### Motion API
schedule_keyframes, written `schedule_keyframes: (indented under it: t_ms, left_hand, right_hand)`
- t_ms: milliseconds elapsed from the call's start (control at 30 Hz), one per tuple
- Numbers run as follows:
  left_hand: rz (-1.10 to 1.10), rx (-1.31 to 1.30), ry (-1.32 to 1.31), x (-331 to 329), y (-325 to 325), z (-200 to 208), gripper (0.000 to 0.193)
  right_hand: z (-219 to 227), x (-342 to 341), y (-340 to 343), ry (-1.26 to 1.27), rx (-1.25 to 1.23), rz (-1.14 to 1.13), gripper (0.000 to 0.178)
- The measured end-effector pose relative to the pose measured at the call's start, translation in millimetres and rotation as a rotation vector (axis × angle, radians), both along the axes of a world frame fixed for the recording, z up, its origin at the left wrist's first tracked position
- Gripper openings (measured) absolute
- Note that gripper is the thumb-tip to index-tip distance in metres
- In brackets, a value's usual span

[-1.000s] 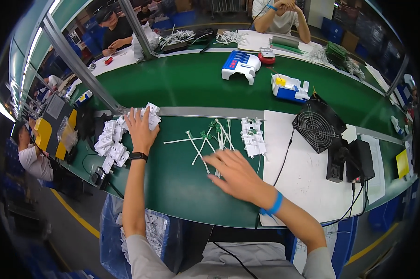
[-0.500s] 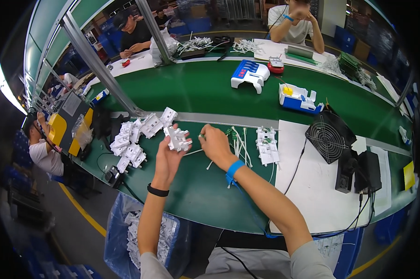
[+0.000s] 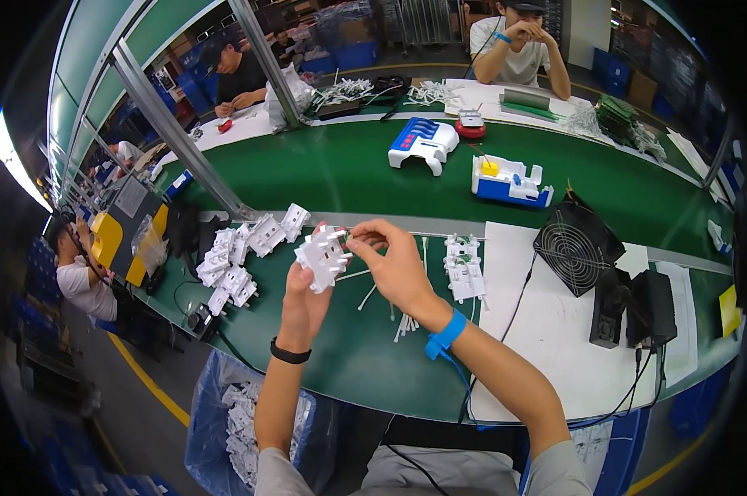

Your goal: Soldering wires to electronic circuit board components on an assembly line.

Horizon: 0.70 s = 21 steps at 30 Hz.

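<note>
In my left hand I hold a white plastic housing, tilted, its pegs pointing toward my right hand. My right hand has thumb and forefinger pinched together at the housing's right edge; whatever sits between them is hidden. Thin white cables lie on the green table under and beside that hand, partly covered by it. To its right, more white housings stand in a short column, the upper one with green inside. Left of my left hand is a loose pile of similar white housings.
A black fan and black power boxes stand on white sheeting at right. Blue-and-white casings lie on the green belt. A metal post rises at left. Below is a blue-lined bin. Co-workers sit across.
My right hand, which showed a bit of green at its fingertips, has come to the housing's edge. The left hand has tilted the housing. Casings on the belt have shifted left.
</note>
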State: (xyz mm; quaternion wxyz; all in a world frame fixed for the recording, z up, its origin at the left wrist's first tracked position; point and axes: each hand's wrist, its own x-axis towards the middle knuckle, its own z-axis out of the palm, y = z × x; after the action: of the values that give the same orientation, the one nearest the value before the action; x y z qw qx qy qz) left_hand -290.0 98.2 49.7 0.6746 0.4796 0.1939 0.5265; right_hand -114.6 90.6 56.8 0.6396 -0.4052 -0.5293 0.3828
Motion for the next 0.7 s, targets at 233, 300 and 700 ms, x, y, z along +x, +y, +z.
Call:
schedule_keyframes:
  t_ms: [233, 300, 700]
  left_hand:
    - [0.016, 0.054, 0.073, 20.0, -18.4, 12.7, 0.097]
    - [0.003, 0.089, 0.135, 23.9, -24.7, 20.1, 0.096]
    - [-0.337, -0.065, 0.114, 10.1, -33.0, 6.4, 0.075]
  right_hand:
    - [2.8, 13.6, -12.1, 0.040, -0.024, 0.002, 0.022]
    - [3.3, 16.6, -13.9, 0.021, -0.016, -0.010, 0.022]
    - [28.5, 81.4, -48.2, -0.286, -0.095, 0.270, 0.024]
